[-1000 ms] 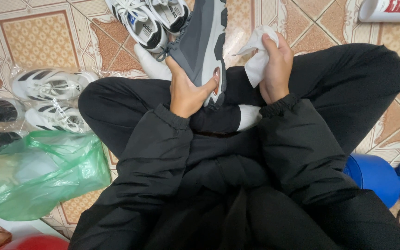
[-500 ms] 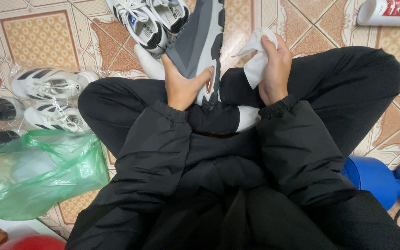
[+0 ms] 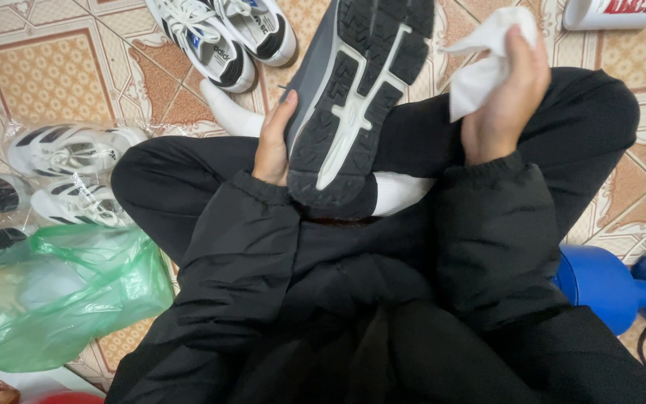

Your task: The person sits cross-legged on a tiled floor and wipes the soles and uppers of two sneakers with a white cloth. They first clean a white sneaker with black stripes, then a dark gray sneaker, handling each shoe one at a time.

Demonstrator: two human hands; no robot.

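My left hand [image 3: 272,146] grips the side of a grey sneaker [image 3: 353,105], turned so its black and white sole faces me. It rests over my crossed legs in black trousers. My right hand [image 3: 504,101] is raised to the right of the shoe, shut on a crumpled white cloth [image 3: 484,63]. The cloth is apart from the sole. White socks show under the shoe's heel and near my left hand.
A pair of white and black sneakers [image 3: 222,37] lies on the patterned tile floor ahead. More sneakers in clear bags [image 3: 69,150] sit at the left, above a green plastic bag [image 3: 46,299]. A blue dumbbell [image 3: 622,284] is at the right. A white container [image 3: 622,11] lies top right.
The sneaker has been rolled from its side so that the full sole now faces up. My right hand with the cloth has lifted slightly away from the shoe.
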